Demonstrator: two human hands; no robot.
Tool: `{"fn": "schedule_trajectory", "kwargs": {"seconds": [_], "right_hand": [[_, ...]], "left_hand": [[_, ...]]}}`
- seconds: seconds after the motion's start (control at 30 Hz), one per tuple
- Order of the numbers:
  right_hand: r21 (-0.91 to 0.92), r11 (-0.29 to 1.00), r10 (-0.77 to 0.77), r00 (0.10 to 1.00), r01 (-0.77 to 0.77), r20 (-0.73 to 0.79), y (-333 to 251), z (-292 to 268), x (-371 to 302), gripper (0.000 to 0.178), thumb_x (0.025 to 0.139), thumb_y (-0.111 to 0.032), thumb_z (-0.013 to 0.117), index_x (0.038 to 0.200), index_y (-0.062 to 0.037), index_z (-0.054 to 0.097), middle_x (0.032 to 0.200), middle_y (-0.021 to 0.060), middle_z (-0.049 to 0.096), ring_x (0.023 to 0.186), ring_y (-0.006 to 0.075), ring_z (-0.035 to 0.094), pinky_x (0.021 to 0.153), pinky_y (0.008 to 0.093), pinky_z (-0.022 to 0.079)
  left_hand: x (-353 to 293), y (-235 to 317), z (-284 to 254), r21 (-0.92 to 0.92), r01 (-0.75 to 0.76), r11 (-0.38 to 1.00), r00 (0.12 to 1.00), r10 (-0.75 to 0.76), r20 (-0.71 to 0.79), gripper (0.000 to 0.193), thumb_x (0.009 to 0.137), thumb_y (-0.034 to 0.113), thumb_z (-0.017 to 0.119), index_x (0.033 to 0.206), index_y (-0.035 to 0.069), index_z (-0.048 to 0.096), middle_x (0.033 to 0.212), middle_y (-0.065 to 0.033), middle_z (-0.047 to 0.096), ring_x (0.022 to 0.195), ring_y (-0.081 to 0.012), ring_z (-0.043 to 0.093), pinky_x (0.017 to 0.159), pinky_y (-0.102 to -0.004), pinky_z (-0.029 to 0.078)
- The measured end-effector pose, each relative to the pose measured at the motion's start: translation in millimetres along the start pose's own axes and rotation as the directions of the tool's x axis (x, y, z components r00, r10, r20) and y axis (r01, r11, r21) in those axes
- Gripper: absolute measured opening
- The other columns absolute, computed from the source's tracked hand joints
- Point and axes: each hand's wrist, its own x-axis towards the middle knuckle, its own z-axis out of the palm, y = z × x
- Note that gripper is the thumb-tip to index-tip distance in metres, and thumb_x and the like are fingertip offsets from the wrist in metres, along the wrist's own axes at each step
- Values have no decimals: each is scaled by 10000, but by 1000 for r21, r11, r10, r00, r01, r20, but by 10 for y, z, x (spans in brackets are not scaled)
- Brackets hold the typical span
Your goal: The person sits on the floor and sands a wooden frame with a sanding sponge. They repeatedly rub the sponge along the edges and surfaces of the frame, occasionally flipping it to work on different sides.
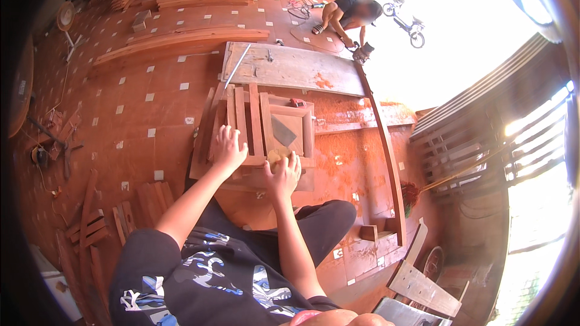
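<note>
Wooden frame has left hand and right hand spread wide by its near edge, floor stretching leftward.

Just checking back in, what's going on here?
The person's left hand is spread over wooden slats; contact is unclear. Their right hand is at a tan piece by a wooden frame's near edge. Farther off, a crouching co-worker holds what looks like a power tool near a long beam's far end.

A woodworking workshop: left of the wide board lie long reddish planks; at its right end a crouching person holds a power tool; on its near side are cut slats and orange sawdust.
</note>
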Motion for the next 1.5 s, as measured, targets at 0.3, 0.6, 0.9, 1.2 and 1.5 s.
{"fn": "schedule_trajectory", "kwargs": {"seconds": [0.3, 0.6, 0.9, 1.2, 1.5], "right_hand": [[-133, 991, 23, 999, -27, -30, -29, -30, 33, 633, 799, -444, 794, 1316, -106, 654, 1468, 191, 513, 1352, 403, 464, 1130, 510, 383], [-7, 987, -157, 978, 159, 140, -265, -43, -181, 604, 813, -431, 783, 1346, -168, 676, 1452, 187, 534, 1388, 378, 451, 1212, 525, 309], [-267, 948, 173, 984, -176, -37, 224, -118, -8, 610, 895, -492, 695, 1397, -147, 669, 1552, 205, 496, 1435, 527, 393, 1207, 615, 292], [-205, 976, 111, 981, -78, 157, 34, -36, -111, 611, 924, -558, 668, 1463, -273, 629, 1656, 116, 407, 1558, 463, 239, 1258, 624, 146], [-192, 979, -47, 993, 66, 104, 16, 35, -91, 515, 976, -424, 634, 1418, -161, 657, 1570, 148, 516, 1521, 412, 358, 1245, 579, 221]], "left_hand": [[-73, 69, 241, 162, 26, 987, 991, -46, 124, 508, 955, 357, 593, 1392, 100, 623, 1613, -245, 385, 1580, -395, 210, 1231, -617, 243], [-60, 104, 234, 153, 50, 987, 986, -74, 152, 516, 953, 355, 588, 1404, 107, 622, 1626, -238, 374, 1588, -390, 193, 1236, -621, 224], [-68, 86, 289, 126, 40, 991, 987, -59, 148, 494, 966, 353, 584, 1383, 91, 621, 1611, -255, 387, 1582, -413, 194, 1224, -647, 225], [-81, 111, 221, 187, 86, 979, 980, -117, 161, 487, 975, 379, 577, 1375, 101, 585, 1582, -241, 432, 1564, -415, 245, 1209, -642, 260], [-74, 148, 190, 162, 70, 984, 979, -99, 179, 494, 984, 381, 562, 1385, 94, 585, 1589, -202, 445, 1558, -406, 265, 1214, -642, 252]]}}
